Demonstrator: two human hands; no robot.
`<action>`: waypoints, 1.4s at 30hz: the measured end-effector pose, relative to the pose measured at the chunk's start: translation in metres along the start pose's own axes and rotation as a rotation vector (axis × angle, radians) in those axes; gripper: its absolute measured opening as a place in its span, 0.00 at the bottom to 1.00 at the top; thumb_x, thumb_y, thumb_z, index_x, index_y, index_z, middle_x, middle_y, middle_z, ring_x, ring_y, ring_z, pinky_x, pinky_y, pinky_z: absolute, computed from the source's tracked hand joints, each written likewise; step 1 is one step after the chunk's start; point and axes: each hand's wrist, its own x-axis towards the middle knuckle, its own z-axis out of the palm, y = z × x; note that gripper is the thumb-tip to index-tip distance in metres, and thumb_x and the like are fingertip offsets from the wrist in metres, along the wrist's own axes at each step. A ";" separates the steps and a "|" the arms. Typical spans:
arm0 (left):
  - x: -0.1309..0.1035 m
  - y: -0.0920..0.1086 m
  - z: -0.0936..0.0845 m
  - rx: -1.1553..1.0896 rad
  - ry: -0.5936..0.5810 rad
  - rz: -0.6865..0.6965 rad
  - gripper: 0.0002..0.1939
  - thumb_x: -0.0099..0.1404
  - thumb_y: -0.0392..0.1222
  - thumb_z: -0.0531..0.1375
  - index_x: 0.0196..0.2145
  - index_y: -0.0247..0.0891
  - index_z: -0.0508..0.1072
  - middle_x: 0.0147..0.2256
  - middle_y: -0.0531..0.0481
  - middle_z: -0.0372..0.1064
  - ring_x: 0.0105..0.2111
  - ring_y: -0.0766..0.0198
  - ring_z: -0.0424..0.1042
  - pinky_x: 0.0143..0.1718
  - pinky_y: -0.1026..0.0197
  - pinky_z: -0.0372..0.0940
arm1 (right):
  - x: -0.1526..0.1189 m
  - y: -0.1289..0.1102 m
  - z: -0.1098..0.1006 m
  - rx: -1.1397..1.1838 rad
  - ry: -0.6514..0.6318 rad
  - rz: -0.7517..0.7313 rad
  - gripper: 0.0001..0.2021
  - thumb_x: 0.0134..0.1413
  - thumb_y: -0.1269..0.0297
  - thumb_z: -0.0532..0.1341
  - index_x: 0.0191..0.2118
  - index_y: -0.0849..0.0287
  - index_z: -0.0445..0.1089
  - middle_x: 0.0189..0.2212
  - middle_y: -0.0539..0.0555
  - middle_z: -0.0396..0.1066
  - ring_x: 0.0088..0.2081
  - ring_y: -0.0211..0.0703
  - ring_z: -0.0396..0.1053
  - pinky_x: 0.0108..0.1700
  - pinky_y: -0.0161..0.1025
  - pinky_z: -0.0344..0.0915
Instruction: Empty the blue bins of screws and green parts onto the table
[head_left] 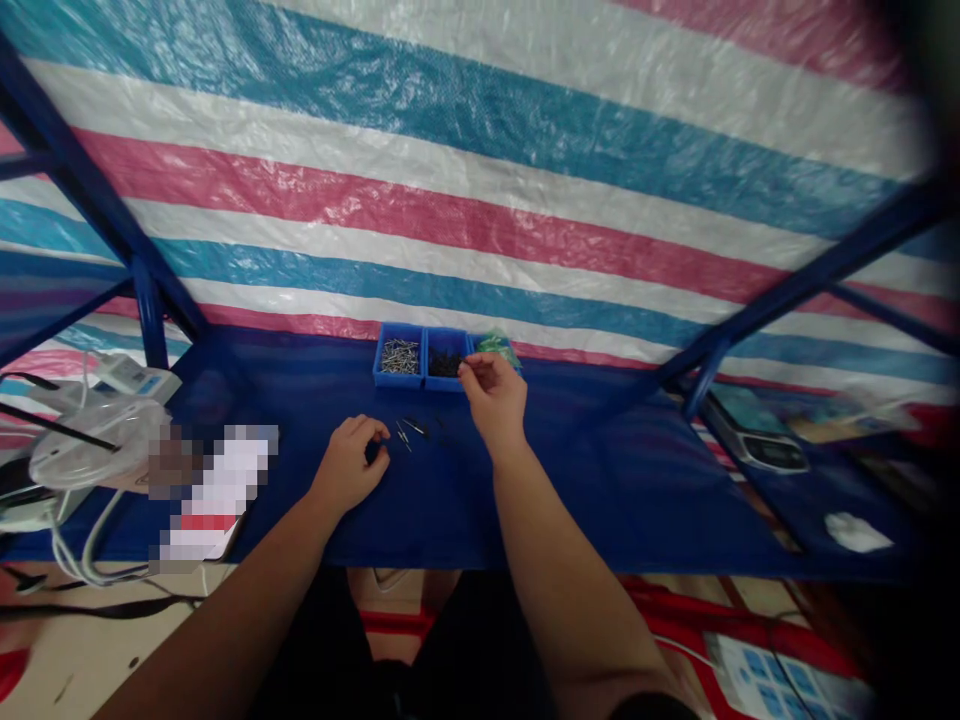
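Observation:
On the blue table, my left hand [354, 462] rests with curled fingers, thumb and fingertips apart and nothing seen between them. Just right of it lie a few thin silver pins [403, 437] and small dark pieces [415, 427]. My right hand [496, 402] is raised at the front right of the middle blue bin, thumb and forefinger pinched together; what they hold, if anything, is too small to name. The left blue bin [400, 357] holds many silver pins, the middle bin [444, 357] dark small parts. A third bin with green bags [495, 346] is partly hidden behind my right hand.
At the left are a phone [217, 500], a clear plastic container [101, 445], power strips [135, 376] and cables. A scale [765, 440] and a crumpled white tissue [859, 532] lie at the right. Blue metal frame posts flank the table, with a striped sheet [465, 210] behind.

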 end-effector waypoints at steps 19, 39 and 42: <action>0.040 0.015 0.003 0.150 -0.248 -0.150 0.17 0.62 0.36 0.58 0.50 0.40 0.73 0.46 0.45 0.72 0.45 0.54 0.73 0.47 0.52 0.65 | -0.040 0.028 -0.002 -0.500 -0.460 0.055 0.08 0.53 0.66 0.67 0.40 0.55 0.76 0.33 0.51 0.76 0.33 0.41 0.71 0.37 0.37 0.64; 0.074 -0.005 -0.003 0.055 -0.416 -0.163 0.06 0.60 0.39 0.62 0.36 0.42 0.78 0.35 0.49 0.75 0.34 0.59 0.73 0.36 0.59 0.63 | -0.001 -0.005 -0.002 -0.306 -0.172 -0.170 0.02 0.61 0.68 0.59 0.37 0.58 0.69 0.33 0.53 0.72 0.33 0.41 0.68 0.38 0.37 0.63; 0.074 -0.002 -0.003 0.062 -0.411 -0.160 0.06 0.59 0.37 0.62 0.35 0.42 0.78 0.35 0.49 0.75 0.34 0.59 0.73 0.36 0.58 0.63 | 0.002 0.000 0.004 -0.316 -0.342 -0.119 0.02 0.58 0.70 0.60 0.36 0.58 0.70 0.30 0.51 0.73 0.31 0.40 0.68 0.35 0.36 0.62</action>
